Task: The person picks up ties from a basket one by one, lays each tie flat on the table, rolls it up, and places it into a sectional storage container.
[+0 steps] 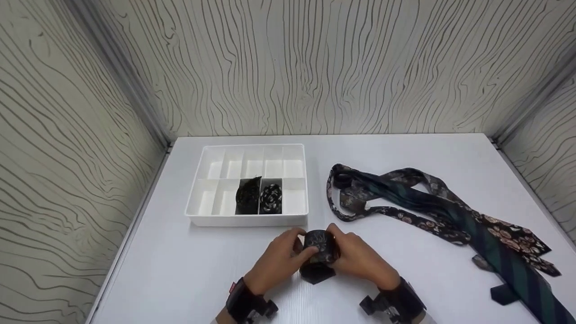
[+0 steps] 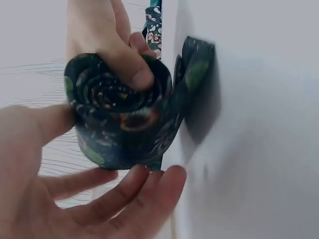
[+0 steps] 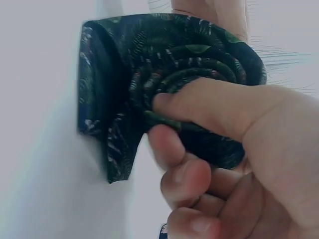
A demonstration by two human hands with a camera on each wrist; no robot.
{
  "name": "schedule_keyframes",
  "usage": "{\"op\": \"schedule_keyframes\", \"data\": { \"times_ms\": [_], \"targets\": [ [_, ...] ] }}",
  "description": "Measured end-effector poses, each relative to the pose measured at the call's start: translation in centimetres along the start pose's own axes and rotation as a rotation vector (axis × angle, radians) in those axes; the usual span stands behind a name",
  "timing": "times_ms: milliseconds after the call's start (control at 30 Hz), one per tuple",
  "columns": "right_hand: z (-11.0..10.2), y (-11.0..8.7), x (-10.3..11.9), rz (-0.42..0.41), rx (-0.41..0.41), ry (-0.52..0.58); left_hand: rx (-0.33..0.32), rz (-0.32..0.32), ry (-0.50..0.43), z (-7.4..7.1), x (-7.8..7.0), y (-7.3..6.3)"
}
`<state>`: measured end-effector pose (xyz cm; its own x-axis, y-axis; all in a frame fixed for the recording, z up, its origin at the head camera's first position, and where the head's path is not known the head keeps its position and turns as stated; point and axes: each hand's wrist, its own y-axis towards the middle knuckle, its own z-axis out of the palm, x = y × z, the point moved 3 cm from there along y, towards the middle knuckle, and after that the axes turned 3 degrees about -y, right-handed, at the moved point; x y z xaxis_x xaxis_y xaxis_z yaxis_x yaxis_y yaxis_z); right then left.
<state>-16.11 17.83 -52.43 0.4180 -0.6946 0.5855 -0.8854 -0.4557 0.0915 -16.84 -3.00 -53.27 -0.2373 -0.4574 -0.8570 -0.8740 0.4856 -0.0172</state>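
Observation:
A dark patterned necktie (image 1: 318,239), rolled into a thick coil, is between both hands just in front of the divided tray. My left hand (image 1: 280,255) grips the coil from the left side, its thumb across the front. From the other side my right hand (image 1: 360,260) holds it, with the thumb pressed on the spiral end of the roll (image 3: 209,55). A short loose end of the necktie sticks out below the coil, near the white table. In the left wrist view the coil's layers (image 2: 119,132) show green leaves and an orange spot.
The white tray (image 1: 247,220) has several compartments; two front ones hold a dark rolled bundle (image 1: 248,196) and a black-and-white rolled bundle (image 1: 271,198). On the right lie loose neckties, one striped green and navy (image 1: 481,234), another black floral (image 1: 517,234).

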Motion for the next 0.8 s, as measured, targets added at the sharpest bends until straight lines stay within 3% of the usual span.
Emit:
{"op": "schedule_keyframes", "data": {
  "times_ms": [200,467,667,800],
  "targets": [
    [0.0,0.1,0.6,-0.012,-0.022,-0.004,0.033,-0.058,-0.227,0.4,0.1,0.1],
    [0.6,0.3,1.2,-0.034,-0.026,-0.029,-0.070,-0.128,-0.323,0.8,0.2,0.3],
    [0.3,0.0,0.7,-0.055,-0.069,0.042,-0.167,-0.088,-0.374,-0.2,0.3,0.4],
    [0.1,0.3,0.2,-0.021,-0.080,0.185,-0.225,-0.060,-0.410,-1.0,0.2,0.4]
  ]
}}
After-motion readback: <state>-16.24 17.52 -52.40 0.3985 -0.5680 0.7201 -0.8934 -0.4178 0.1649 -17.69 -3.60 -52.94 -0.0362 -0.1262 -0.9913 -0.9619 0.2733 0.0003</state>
